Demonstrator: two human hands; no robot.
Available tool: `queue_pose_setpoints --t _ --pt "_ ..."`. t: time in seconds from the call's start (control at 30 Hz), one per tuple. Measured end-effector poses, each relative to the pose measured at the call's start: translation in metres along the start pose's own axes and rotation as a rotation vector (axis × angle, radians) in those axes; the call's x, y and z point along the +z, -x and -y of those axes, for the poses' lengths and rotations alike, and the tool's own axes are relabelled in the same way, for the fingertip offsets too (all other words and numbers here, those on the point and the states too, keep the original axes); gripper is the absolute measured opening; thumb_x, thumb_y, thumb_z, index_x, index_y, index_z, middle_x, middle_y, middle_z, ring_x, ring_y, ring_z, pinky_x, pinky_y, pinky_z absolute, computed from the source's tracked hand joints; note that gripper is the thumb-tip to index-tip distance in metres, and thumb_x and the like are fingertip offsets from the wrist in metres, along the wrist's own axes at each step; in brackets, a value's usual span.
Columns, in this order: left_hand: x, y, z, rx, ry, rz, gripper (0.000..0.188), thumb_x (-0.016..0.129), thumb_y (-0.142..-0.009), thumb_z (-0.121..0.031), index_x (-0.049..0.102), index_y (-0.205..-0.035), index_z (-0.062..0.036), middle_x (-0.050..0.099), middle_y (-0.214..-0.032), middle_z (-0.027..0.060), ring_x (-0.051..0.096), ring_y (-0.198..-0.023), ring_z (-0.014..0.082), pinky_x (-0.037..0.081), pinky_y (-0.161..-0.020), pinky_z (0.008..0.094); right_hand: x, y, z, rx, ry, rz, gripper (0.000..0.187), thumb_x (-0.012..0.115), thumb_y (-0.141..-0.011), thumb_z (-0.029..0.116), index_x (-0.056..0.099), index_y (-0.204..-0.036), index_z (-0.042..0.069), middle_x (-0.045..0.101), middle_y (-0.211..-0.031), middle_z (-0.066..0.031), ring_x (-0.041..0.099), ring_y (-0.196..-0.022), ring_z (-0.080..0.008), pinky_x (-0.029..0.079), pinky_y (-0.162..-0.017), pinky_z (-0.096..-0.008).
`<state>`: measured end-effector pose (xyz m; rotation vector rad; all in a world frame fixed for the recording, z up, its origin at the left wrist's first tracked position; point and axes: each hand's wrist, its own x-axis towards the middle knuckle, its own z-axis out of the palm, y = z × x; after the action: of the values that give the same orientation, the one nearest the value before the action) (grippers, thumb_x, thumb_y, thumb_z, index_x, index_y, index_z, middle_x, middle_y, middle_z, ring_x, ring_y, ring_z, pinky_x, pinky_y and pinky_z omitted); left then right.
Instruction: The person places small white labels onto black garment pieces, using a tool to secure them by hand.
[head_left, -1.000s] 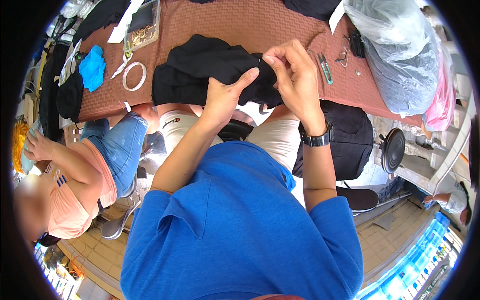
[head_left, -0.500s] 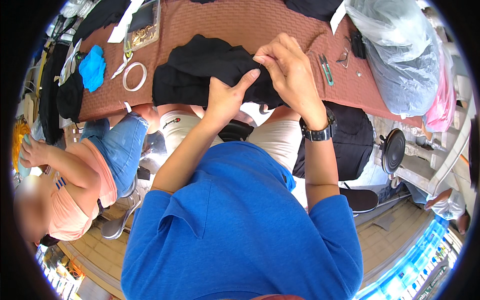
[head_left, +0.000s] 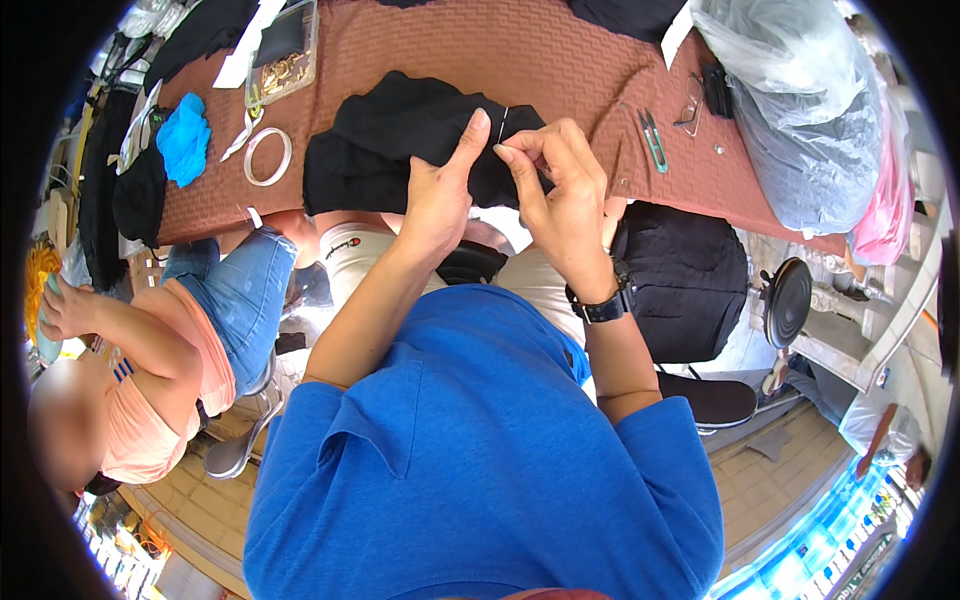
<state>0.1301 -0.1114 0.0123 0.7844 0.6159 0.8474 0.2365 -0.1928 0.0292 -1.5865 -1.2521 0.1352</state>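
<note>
A bunched piece of black cloth lies at the near edge of the table. My left hand grips it, thumb raised on top and the other fingers hidden under the folds. A thin, bright sewing needle shows against the cloth just beyond my right thumb tip. My right hand is closed in a pinch at the needle's near end, its thumb and forefinger close together over the cloth. Any thread is too fine to make out.
Right of the cloth lie green-handled thread snips, eyeglasses and a large clear plastic bag. Leftward are a white ring, a bright blue cloth and a clear box with gold-coloured pieces. A co-worker sits at left.
My right hand has come down and slightly left, nearer to me. My left thumb has lifted upright and shifted left. The needle now shows plainly against the cloth.
</note>
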Motion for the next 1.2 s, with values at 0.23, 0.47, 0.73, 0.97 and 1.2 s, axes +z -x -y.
queue_pose_setpoints --t 0.23,0.47,0.73,0.97,1.2 --pt "0.007 0.002 0.0 0.01 -0.024 0.017 0.007 0.07 -0.097 -0.014 0.069 -0.098 -0.0072 0.064 -0.092 -0.0035 0.057 -0.083 0.0044 0.046 -0.076 0.0232 0.01 0.003 -0.007 -0.185 0.139 -0.095 0.014 0.077 -0.078 0.001 0.067 -0.088 0.004 0.056 -0.085 -0.0093 0.058 -0.079 -0.0281 0.046 -0.068 -0.0392" --pt "0.014 0.008 -0.006 -0.079 0.032 -0.056 0.01 0.071 -0.096 -0.016 0.07 -0.097 -0.0065 0.065 -0.092 -0.004 0.058 -0.084 0.0045 0.046 -0.074 0.0232 0.012 -0.004 -0.021 -0.25 0.189 -0.108 0.021 0.076 -0.079 0.002 0.065 -0.097 0.005 0.058 -0.091 -0.0082 0.058 -0.079 -0.0251 0.045 -0.067 -0.0357" --pt "0.004 0.002 0.0 0.093 -0.233 0.016 0.012 0.071 -0.095 -0.014 0.069 -0.093 -0.0021 0.065 -0.088 -0.0028 0.057 -0.08 0.005 0.046 -0.071 0.0238 -0.013 -0.025 -0.018 0.173 -0.271 0.149 0.011 0.07 -0.091 0.008 0.071 -0.101 0.002 0.059 -0.091 -0.0056 0.054 -0.077 -0.0149 0.043 -0.067 -0.0279" --pt "0.002 0.006 0.002 0.149 -0.476 0.043 0.02 0.071 -0.094 -0.011 0.07 -0.11 0.0008 0.069 -0.106 0.0039 0.062 -0.097 0.0119 0.048 -0.091 0.0275 -0.013 -0.043 -0.045 0.04 -0.278 -0.176 0.009 0.062 -0.098 0.009 0.063 -0.095 0.001 0.065 -0.087 -0.0061 0.06 -0.076 -0.0138 0.047 -0.068 -0.0272" --pt "-0.01 0.009 0.008 0.207 -0.513 -0.018 0.017 0.074 -0.09 -0.013 0.07 -0.094 0.0032 0.069 -0.087 0.0028 0.058 -0.08 0.0109 0.048 -0.074 0.028 -0.101 -0.087 -0.085 0.115 -0.865 -0.17 0.019 0.056 -0.105 0.018 0.061 -0.102 0.0 0.065 -0.094 -0.0109 0.057 -0.076 -0.0164 0.049 -0.07 -0.0291"
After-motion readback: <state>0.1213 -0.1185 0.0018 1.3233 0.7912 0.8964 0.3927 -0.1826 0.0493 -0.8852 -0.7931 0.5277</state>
